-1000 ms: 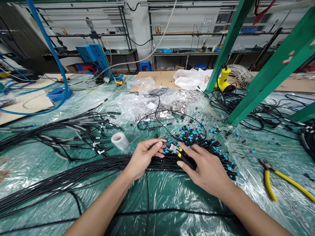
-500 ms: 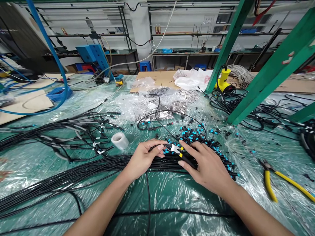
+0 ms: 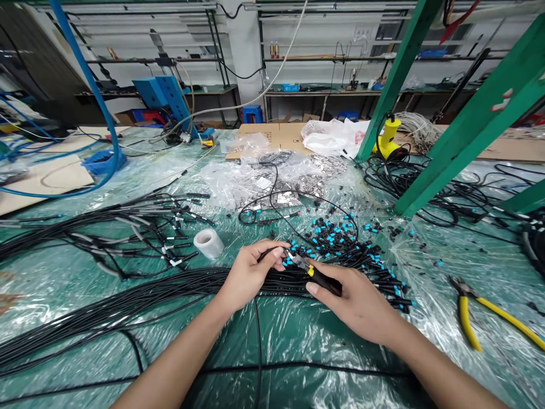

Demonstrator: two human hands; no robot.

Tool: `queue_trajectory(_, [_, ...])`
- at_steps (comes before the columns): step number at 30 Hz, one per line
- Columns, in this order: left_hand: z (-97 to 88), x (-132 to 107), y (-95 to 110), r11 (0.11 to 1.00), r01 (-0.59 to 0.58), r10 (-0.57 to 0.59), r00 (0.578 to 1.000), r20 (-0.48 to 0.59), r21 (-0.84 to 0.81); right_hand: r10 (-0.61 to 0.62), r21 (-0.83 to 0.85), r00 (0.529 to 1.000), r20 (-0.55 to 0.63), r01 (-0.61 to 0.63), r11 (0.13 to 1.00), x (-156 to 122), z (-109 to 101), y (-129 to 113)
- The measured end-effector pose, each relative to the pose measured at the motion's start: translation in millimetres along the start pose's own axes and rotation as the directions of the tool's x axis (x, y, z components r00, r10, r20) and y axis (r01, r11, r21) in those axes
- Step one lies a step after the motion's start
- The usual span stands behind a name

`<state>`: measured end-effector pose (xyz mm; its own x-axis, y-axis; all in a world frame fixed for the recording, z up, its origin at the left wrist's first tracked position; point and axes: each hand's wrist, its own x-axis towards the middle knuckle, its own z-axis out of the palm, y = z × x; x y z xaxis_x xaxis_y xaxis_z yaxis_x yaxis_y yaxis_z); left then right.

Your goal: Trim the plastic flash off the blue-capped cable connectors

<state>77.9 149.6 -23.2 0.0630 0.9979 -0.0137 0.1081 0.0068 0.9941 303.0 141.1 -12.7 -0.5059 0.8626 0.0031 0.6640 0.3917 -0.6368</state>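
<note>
Hands work close together over a long bundle of black cables (image 3: 128,301). The left hand (image 3: 247,276) is narrowed to a pinch, its thumb and forefinger gripping one thin black cable (image 3: 270,251) near its end. The right hand (image 3: 357,304) curls around the black-and-yellow grip of a small hand tool (image 3: 326,279), whose metal head (image 3: 296,259) sits right by that cable end, above the bundle. The pinch seems meant to keep the end short and steady at the tool head (a cable this thin would likely bend away if held farther back). Ahead of the hands, dozens of blue-tipped connectors (image 3: 336,234) spread out in a loose heap, too many to count exactly, their cable ends fanned apart so that single ones can be reached. Everything lies on a surface (image 3: 293,346) covered in clear plastic sheeting. There is one roll of clear tape (image 3: 208,244) just left of the left hand, and one pair of yellow-handled pliers (image 3: 466,324) lying well off to the right, with neither hand near it. A second group of black cables with white tags (image 3: 162,238) is spread out farther left.
</note>
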Motion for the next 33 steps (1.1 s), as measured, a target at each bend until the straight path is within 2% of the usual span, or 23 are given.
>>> queue_trajectory(5, [3.1,0,0,0.998,0.037,-0.039,0.998,-0.048,-0.051,0.023,-0.204,0.996,-0.090,-0.041,0.978,0,3,1])
queue_trajectory(8, [2.9,1,-3,1.000,-0.013,0.012,0.998,-0.057,-0.009,-0.030,-0.262,0.994,-0.108,0.001,0.965,0,2,3])
queue_trajectory(11, [1.3,2,-5,0.996,-0.082,0.084,0.996,-0.036,0.045,-0.052,-0.272,0.993,-0.102,0.023,0.962,1,0,4])
queue_trajectory(15, [-1.2,2,-4,0.992,-0.101,0.102,0.995,-0.016,0.081,0.003,-0.210,0.999,-0.052,-0.014,0.978,0,-5,1])
queue_trajectory(19, [-2.8,1,-1,0.985,-0.125,0.128,0.992,-0.020,0.119,0.023,-0.095,0.999,-0.028,-0.026,0.995,-1,-8,-5])
queue_trajectory(23, [-4.5,0,0,0.959,-0.206,0.216,0.976,-0.028,0.196,-0.006,0.201,0.998,0.066,-0.007,0.979,-3,-10,-10])
queue_trajectory(25, [-5.4,-1,1,0.950,-0.226,0.237,0.971,-0.026,0.213,-0.017,0.396,0.989,0.146,-0.042,0.917,-3,-10,-10])
queue_trajectory(27, [-5.9,-2,1,0.950,-0.233,0.242,0.970,-0.018,0.209,-0.002,0.563,0.968,0.251,-0.145,0.814,-3,-10,-8])
queue_trajectory(29, [-5.9,-2,1,0.949,-0.245,0.255,0.967,-0.024,0.198,0.031,0.654,0.938,0.346,-0.265,0.709,-4,-8,-8])
queue_trajectory(30, [-5.7,-1,1,0.951,-0.247,0.257,0.966,-0.032,0.186,0.044,0.665,0.932,0.359,-0.289,0.688,-4,-7,-8])
queue_trajectory(31, [-5.5,-1,0,0.956,-0.243,0.254,0.966,-0.043,0.166,0.045,0.662,0.939,0.341,-0.274,0.697,-4,-6,-8])
queue_trajectory(33, [-4.6,0,0,0.970,-0.214,0.222,0.973,-0.065,0.112,0.022,0.588,0.973,0.229,-0.156,0.794,-3,-4,-9])
